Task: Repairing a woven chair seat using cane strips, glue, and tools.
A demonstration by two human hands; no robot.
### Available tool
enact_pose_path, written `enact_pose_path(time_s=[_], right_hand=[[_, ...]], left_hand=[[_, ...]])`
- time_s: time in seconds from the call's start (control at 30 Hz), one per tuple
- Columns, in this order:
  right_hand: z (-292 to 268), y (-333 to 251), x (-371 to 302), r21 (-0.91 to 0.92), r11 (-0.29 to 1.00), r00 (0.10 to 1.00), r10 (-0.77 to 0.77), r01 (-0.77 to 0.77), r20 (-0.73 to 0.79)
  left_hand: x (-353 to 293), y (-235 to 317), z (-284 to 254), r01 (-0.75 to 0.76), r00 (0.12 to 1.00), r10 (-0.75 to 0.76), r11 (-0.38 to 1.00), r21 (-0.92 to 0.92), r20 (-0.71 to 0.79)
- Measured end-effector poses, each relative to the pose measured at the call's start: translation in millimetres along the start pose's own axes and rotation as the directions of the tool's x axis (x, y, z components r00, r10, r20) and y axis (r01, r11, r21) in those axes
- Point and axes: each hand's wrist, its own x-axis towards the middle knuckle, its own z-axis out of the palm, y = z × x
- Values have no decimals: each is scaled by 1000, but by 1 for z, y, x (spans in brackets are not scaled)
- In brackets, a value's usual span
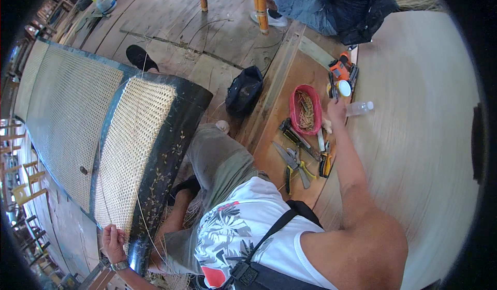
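Pinching a thin strand (107, 209) in the nearly closed left hand (113, 241), at the lower edge of the woven cane panel (133, 129) in its dark, floral-painted frame (168, 166). Gripping a dark tool (332, 90) in the curled right hand (337, 111), beside the yellow cup (342, 88) and between the pink basket (293, 115) and clear plastic bottle (360, 108); unable to tell its exact kind.

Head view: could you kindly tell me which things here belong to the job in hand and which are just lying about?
Probably part of the job:
woven cane panel, with the left hand at its lower end
dark tool at the right hand
yellow-handled shears
pink basket of straw-coloured scraps

Probably just lying about:
clear bottle
dark bag
white container
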Motion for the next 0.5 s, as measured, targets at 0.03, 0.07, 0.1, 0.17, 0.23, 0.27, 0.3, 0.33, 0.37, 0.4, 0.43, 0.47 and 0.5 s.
enact_pose_path(time_s=[0.03, 0.07, 0.1, 0.17, 0.23, 0.27, 0.3, 0.33, 0.37, 0.4, 0.43, 0.47, 0.5], right_hand=[[-21, -24, -9, 233, 972, 999, 43, -36, -24], [-33, -36, -13, 452, 889, 994, 98, -69, -42], [-13, -1, 6, 635, 770, 986, 59, 55, -157], [-20, -23, 6, 893, 377, 968, 46, -247, 248], [-39, -57, 2, 822, -60, 821, -137, -566, 555], [-36, -85, -3, 842, -76, 833, -221, -534, 508], [-42, -111, -9, 867, -87, 844, -297, -490, 447], [-38, -135, -17, 881, -69, 836, -357, -469, 417], [-39, -160, -28, 896, -50, 825, -414, -442, 384], [-50, -192, -49, 899, 6, 793, -468, -438, 390], [-61, -222, -74, 902, 61, 758, -520, -428, 395], [-64, -245, -97, 893, 90, 690, -603, -440, 401], [-69, -265, -123, 858, 106, 610, -660, -502, 438]], left_hand=[[-4, -2, -3, 14, 1000, -14, 999, -35, -11], [-4, -3, -3, 24, 1000, -25, 997, -72, -14], [3, -5, 1, 22, 1000, -21, 997, -77, 6], [-1, -5, -5, 0, 1000, 0, 999, -48, 11], [-1, 1, 0, -18, 1000, 19, 997, -71, 23], [-3, 9, 5, -35, 999, 37, 996, -85, 30], [-1, 14, 13, -36, 999, 39, 995, -91, 34], [-2, 24, 20, -62, 996, 68, 992, -114, 55], [-3, 33, 29, -84, 992, 96, 986, -141, 81], [-4, 45, 42, -86, 992, 97, 987, -137, 76], [-5, 59, 59, -79, 994, 100, 949, -305, 54], [-5, 72, 76, -74, 994, 101, 883, -464, 35], [-3, 81, 89, -68, 991, 118, 825, -562, 54]])
